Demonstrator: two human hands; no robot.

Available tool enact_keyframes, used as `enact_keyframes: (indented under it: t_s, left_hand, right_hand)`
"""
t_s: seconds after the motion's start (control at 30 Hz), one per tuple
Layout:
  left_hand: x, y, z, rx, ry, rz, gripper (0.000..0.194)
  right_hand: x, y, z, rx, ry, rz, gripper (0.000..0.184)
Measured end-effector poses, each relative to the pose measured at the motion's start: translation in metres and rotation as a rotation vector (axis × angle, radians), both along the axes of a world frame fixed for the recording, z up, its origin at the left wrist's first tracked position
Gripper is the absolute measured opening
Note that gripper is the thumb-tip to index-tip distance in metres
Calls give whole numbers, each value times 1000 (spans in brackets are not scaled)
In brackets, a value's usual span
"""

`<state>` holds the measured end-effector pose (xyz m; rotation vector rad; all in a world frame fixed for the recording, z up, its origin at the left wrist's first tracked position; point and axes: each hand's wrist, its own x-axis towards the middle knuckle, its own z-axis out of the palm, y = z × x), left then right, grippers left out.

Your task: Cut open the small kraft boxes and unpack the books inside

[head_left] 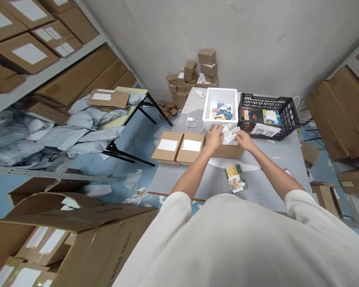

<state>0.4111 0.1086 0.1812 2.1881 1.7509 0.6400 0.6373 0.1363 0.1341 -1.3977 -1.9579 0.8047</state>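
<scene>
two hands of mine meet near the middle of the frame, just right of centre, holding a crumpled white wrap (228, 134) between them. my left hand (214, 137) is mostly closed, its fingers curled onto the wrap's left side. my right hand (244, 140) pinches the right side, thumb and fingers nearly together. the wrap is over the far part of a brown carton (229, 151) on the grey table (257, 187); i can't tell whether they touch.

to the left of that carton, two labelled cartons (179, 148) lie side by side, each with a blank-looking white label facing up. nearer to me, right of centre and below my hands, a green and yellow book (236, 179) lies flat and slightly turned.

just beyond my hands stands a white foam box (211, 104), open at the top, with a few booklets (224, 111) inside. right beside it, a black plastic crate (290, 119) holds colourful books (271, 117), and a white sign (265, 130) with handwriting shows at its near side. a white cable (192, 124) curls on the table left of the foam box.

small brown boxes (208, 65) are stacked by the wall at upper centre. at left, grey bags (77, 133) spread over shelving and a side table (137, 91).
</scene>
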Motion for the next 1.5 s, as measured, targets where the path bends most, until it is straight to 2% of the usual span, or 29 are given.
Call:
enact_keyframes:
  t_s: [0.13,0.27,0.53,0.67,0.77,0.87,1.0,1.13,1.23,1.33,1.43,1.5]
  left_hand:
    - [6,15,-13,-144,145,-26,40]
    - [13,28,-26,-238,225,-96,39]
    - [19,36,-55,-318,184,-176,43]
    - [17,31,-68,-223,216,-281,39]
    - [18,31,-70,-183,225,-173,33]
    - [23,32,-68,-230,190,-91,35]
    - [26,33,-73,-239,108,-94,42]
    - [20,29,-81,-239,97,-182,44]
    - [16,26,-84,-259,185,-214,42]
    - [16,24,-84,-290,233,-138,43]
    - [19,22,-81,-307,212,-115,51]
    - [20,20,-80,-294,171,-118,58]
  right_hand:
    - [-2,9,-14,1,-221,39,36]
    - [-5,12,-22,-43,-338,75,43]
    - [-14,7,-29,-149,-579,185,45]
    - [-13,1,-39,-150,-589,159,44]
    - [-11,-5,-45,-58,-521,83,49]
    - [-11,-11,-49,43,-413,106,51]
    - [-11,-9,-59,39,-379,214,56]
    - [-12,-4,-68,-8,-432,204,66]
    - [-14,-6,-65,-36,-435,177,68]
    - [-16,-12,-57,-15,-449,136,60]
    - [-15,-15,-53,-16,-506,141,53]
    - [-14,-16,-55,-37,-539,160,54]
